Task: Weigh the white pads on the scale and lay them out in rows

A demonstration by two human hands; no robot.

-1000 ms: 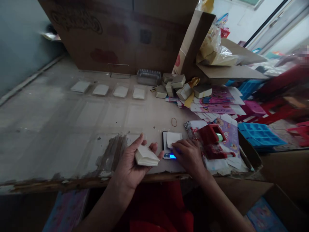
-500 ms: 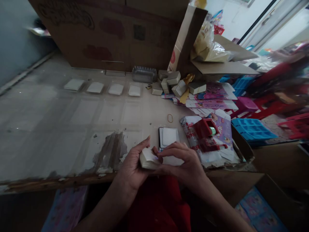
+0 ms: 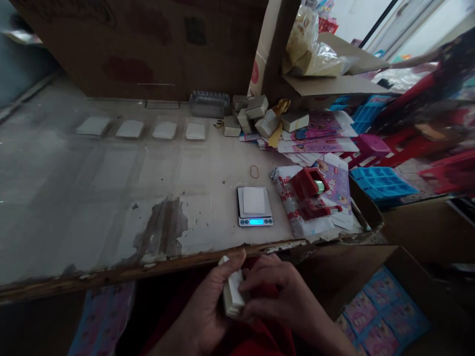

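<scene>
1. My left hand grips a white paper stack.
2. My right hand, fingers bent, meets its right side; whether they pinch, I can't tell.
3. Beyond my fingers, a digital scale bears white paper.

Packing workshop: scale, tape dispenser

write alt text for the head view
A person's left hand holds a thick white stack of paper-like sheets, the right hand against it, at a worn pale table, where a small silver digital scale with a lit blue display bears a flat white square.
</scene>
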